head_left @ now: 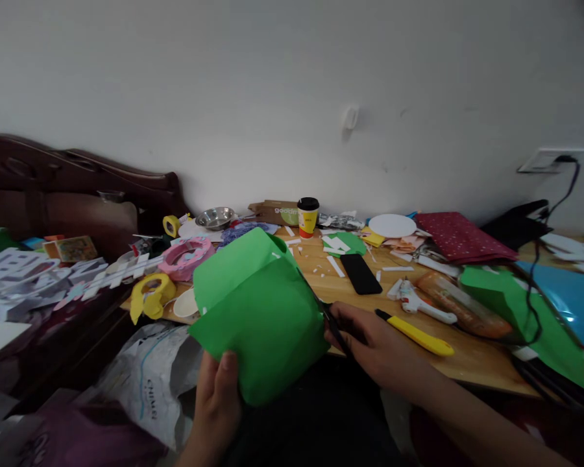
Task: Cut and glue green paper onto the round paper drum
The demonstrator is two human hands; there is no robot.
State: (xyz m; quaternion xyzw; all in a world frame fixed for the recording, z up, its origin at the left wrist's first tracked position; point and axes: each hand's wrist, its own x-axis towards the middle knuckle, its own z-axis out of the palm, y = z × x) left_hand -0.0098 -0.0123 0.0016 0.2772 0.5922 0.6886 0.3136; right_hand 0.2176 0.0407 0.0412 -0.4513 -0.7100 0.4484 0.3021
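Note:
My left hand [217, 395] grips the lower edge of a folded green paper sheet [257, 311], thumb on its front face, holding it up above my lap. My right hand [370, 344] is closed on a pair of dark scissors [333, 327] whose blades meet the sheet's right edge. Both hands are in front of the near edge of the wooden table [467, 363].
On the table lie a yellow utility knife [416, 333], black phone [361, 273], glue gun [418, 301], yellow cup [307, 217], metal bowl [215, 218], tape dispensers, more green and blue paper, and scraps. A plastic bag [146, 383] sits at lower left, a dark bed headboard at left.

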